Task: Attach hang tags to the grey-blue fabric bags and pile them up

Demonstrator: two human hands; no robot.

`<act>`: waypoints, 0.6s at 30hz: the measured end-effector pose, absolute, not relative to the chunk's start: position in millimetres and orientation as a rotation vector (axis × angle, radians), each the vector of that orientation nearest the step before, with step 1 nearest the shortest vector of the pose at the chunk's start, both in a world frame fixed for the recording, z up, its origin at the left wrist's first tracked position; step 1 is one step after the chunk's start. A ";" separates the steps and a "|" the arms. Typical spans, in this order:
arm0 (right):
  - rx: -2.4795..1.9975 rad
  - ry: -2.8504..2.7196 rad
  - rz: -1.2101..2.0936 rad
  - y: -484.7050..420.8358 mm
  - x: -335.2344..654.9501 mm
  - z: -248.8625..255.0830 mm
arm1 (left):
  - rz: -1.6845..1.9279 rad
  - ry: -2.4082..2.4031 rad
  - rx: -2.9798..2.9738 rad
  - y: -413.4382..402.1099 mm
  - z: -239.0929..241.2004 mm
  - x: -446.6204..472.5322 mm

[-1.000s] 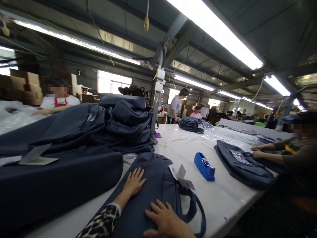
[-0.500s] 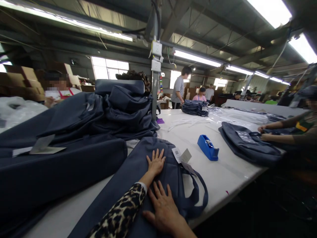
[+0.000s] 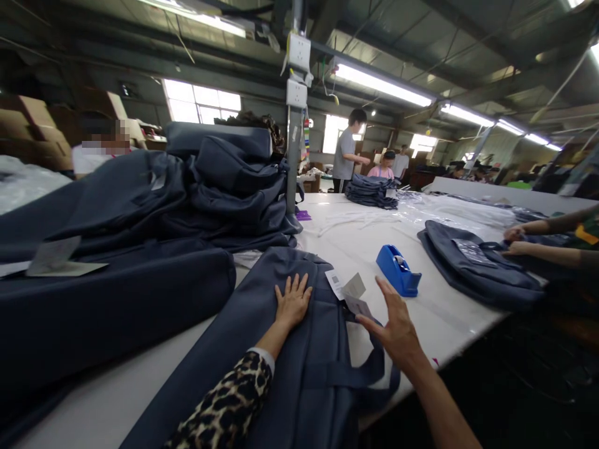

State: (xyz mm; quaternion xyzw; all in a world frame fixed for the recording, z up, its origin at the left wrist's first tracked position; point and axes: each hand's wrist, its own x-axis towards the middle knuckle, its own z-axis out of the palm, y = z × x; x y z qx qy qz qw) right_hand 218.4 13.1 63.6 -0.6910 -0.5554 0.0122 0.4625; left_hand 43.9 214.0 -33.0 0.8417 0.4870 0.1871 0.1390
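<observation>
The left hand (image 3: 292,302) lies flat, fingers spread, on the navy bag (image 3: 281,349) at the near edge of the bench (image 3: 421,312). The right hand (image 3: 397,327) hovers open, holding nothing, beside the paper hang tags (image 3: 349,293). I would press the fabric evenly and keep the tags uncreased. Farther off stands a blue tape dispenser (image 3: 397,271); the bag's inside is hidden.

Left arm (image 3: 224,405) in leopard-print sleeve, white cuff (image 3: 266,355) at wrist. Right arm (image 3: 440,405) bare, no sleeve. 2 bare hands, no gloves.
</observation>
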 end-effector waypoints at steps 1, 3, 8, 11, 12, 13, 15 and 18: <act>-1.754 -1.368 0.107 21.2 239.3 59.2 | 0.563 1.406 2.428 213.5 -31.8 44.2; -1.808 -1.321 0.419 39.1 269.2 47.6 | 0.628 1.380 2.423 212.6 -28.9 44.7; -1.631 -1.105 0.885 74.9 285.6 29.3 | 0.838 1.067 2.456 213.3 -23.5 46.2; -1.668 -1.125 0.921 87.2 289.7 29.7 | 0.901 0.900 2.432 215.8 -23.6 48.4; -1.694 -1.127 0.900 90.3 293.1 30.9 | 0.912 0.874 2.418 216.4 -23.7 49.2; -1.727 -1.132 0.879 93.2 297.2 32.2 | 0.920 0.859 2.407 216.7 -23.6 50.1; -1.799 -1.155 0.867 97.7 305.2 35.0 | 0.917 0.833 2.405 215.7 -21.8 51.6; -1.856 -1.234 0.926 101.8 311.6 39.0 | 0.867 0.798 2.425 211.0 -15.7 53.6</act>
